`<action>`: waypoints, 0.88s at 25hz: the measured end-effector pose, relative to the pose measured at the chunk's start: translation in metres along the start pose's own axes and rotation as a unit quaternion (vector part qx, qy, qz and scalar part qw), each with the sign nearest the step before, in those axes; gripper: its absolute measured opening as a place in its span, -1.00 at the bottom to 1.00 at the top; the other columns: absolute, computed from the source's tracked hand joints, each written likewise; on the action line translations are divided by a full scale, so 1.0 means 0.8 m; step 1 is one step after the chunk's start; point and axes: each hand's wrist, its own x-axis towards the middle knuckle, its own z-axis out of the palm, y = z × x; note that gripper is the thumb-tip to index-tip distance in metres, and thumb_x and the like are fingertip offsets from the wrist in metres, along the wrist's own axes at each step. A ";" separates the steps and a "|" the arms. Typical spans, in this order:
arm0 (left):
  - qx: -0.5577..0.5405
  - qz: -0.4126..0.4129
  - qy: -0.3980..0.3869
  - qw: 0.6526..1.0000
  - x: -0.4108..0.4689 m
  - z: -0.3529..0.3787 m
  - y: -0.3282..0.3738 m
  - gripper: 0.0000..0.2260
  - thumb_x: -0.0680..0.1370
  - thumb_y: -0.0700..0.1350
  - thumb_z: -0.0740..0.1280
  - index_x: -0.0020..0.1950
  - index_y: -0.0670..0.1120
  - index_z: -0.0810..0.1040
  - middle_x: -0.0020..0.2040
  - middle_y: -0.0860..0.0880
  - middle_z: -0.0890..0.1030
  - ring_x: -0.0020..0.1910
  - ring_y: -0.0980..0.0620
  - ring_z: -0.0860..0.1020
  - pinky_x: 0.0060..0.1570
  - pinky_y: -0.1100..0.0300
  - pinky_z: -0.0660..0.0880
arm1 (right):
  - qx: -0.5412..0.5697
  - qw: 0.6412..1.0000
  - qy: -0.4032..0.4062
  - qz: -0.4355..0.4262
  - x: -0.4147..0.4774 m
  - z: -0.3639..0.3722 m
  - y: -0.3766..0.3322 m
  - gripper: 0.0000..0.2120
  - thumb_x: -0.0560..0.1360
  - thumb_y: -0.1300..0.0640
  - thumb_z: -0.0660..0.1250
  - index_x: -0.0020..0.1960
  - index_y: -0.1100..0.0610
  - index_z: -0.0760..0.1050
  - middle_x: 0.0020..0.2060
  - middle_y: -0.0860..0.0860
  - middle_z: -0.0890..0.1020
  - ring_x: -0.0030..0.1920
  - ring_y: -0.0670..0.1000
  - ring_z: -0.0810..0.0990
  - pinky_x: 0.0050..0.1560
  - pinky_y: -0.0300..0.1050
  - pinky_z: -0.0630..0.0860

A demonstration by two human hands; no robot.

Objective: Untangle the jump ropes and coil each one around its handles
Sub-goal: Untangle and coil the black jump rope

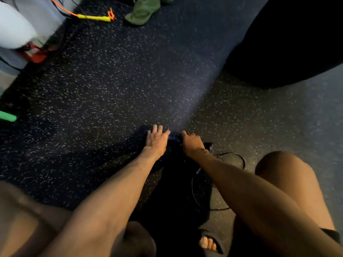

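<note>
A dark blue jump rope handle [174, 138] lies on the speckled floor between my two hands. My right hand [192, 143] is closed over its right end. My left hand [156, 139] rests beside its left end with fingers spread, touching it at the thumb side. A thin black rope [239, 158] loops loosely on the floor under my right forearm and down toward my knee. Far off at the top left lies a second rope with a yellow handle [93, 17] and an orange cord [64, 8]. A green handle [7, 116] pokes in at the left edge.
A green sandal [143, 11] lies at the top centre. A large black rounded object [289, 41] fills the upper right. White and red items [35, 52] sit at the upper left. My bare knees and a foot frame the bottom of the view.
</note>
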 end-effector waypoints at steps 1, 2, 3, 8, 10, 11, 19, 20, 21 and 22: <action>0.001 0.000 -0.003 1.000 0.004 -0.001 0.000 -0.48 0.58 -0.13 0.31 0.51 0.03 0.22 0.55 -0.17 0.16 0.53 -0.22 0.09 0.44 -0.16 0.15 | 0.025 1.000 -0.016 0.006 0.002 -0.003 0.001 -0.61 0.57 0.12 0.27 0.35 0.21 0.30 0.19 0.23 0.58 0.25 0.26 0.51 0.24 0.10 0.39; 0.001 0.001 -0.007 1.000 0.006 -0.004 0.001 -0.46 0.59 -0.11 0.31 0.52 0.02 0.19 0.55 -0.18 0.16 0.53 -0.23 0.08 0.44 -0.18 0.12 | 0.058 0.998 -0.027 0.015 0.001 -0.007 0.002 -0.60 0.58 0.10 0.28 0.35 0.22 0.31 0.18 0.26 0.59 0.23 0.28 0.53 0.21 0.11 0.42; 0.002 0.007 -0.012 1.000 0.007 -0.010 0.002 -0.44 0.59 -0.08 0.32 0.53 0.00 0.16 0.55 -0.19 0.16 0.53 -0.23 0.07 0.44 -0.20 0.10 | 0.094 0.995 -0.030 0.025 -0.003 -0.014 0.003 -0.60 0.58 0.07 0.29 0.33 0.23 0.33 0.16 0.27 0.59 0.20 0.28 0.55 0.16 0.10 0.46; -0.031 0.118 0.027 0.992 -0.001 -0.044 0.000 -0.44 0.57 -0.08 0.31 0.53 -0.04 0.17 0.47 -0.14 0.35 0.46 -0.18 0.28 0.40 -0.19 0.23 | 0.163 0.984 0.068 -0.015 -0.038 -0.058 -0.012 -0.66 0.56 -0.17 0.26 0.04 0.13 0.45 -0.12 0.19 0.67 -0.04 0.26 0.62 -0.17 0.03 0.47; -0.109 0.146 0.069 0.981 -0.002 -0.066 -0.005 -0.53 0.55 -0.12 0.32 0.44 -0.06 0.30 0.31 -0.15 0.51 0.28 -0.18 0.47 0.22 -0.07 0.43 | 0.191 0.975 0.113 0.005 -0.056 -0.081 -0.005 -0.63 0.55 -0.24 0.22 -0.03 0.09 0.47 -0.22 0.14 0.67 -0.13 0.24 0.63 -0.23 0.03 0.48; -0.154 0.146 0.091 0.973 -0.003 -0.078 -0.005 -0.60 0.53 -0.12 0.34 0.35 -0.08 0.37 0.19 -0.17 0.57 0.16 -0.19 0.54 0.08 -0.02 0.47 | 0.207 0.970 0.125 0.024 -0.066 -0.092 0.003 -0.64 0.56 -0.23 0.22 -0.04 0.08 0.48 -0.23 0.12 0.67 -0.16 0.22 0.63 -0.23 0.03 0.51; -0.210 0.234 -0.041 0.948 -0.041 -0.149 0.072 -0.89 0.48 -0.18 0.37 -0.09 0.00 0.48 -0.19 -0.01 0.58 -0.18 -0.05 0.54 -0.19 0.11 0.43 | 0.319 0.921 0.211 0.077 -0.164 -0.143 0.045 -0.88 0.56 0.14 0.31 -0.15 0.10 0.53 -0.34 0.00 0.55 -0.34 -0.05 0.47 -0.35 -0.22 0.34; -0.206 0.252 -0.056 0.944 -0.052 -0.155 0.084 -0.89 0.49 -0.17 0.37 -0.13 0.02 0.47 -0.22 0.00 0.58 -0.18 -0.04 0.55 -0.17 0.11 0.44 | 0.321 0.918 0.224 0.067 -0.180 -0.150 0.044 -0.88 0.57 0.12 0.31 -0.13 0.11 0.55 -0.34 -0.01 0.56 -0.36 -0.08 0.45 -0.38 -0.28 0.32; -0.202 0.271 -0.061 0.939 -0.065 -0.160 0.095 -0.89 0.51 -0.16 0.35 -0.13 0.02 0.47 -0.21 0.01 0.59 -0.18 -0.02 0.55 -0.14 0.10 0.46 | 0.321 0.916 0.233 0.058 -0.196 -0.156 0.043 -0.87 0.57 0.11 0.32 -0.11 0.12 0.57 -0.35 -0.04 0.55 -0.38 -0.13 0.44 -0.40 -0.33 0.31; -0.204 0.286 -0.058 0.934 -0.080 -0.166 0.106 -0.91 0.53 -0.18 0.32 -0.11 0.02 0.48 -0.19 0.01 0.60 -0.16 -0.01 0.56 -0.12 0.09 0.47 | 0.319 0.915 0.243 0.049 -0.214 -0.163 0.042 -0.87 0.57 0.10 0.32 -0.10 0.12 0.58 -0.36 -0.08 0.54 -0.39 -0.17 0.42 -0.41 -0.36 0.31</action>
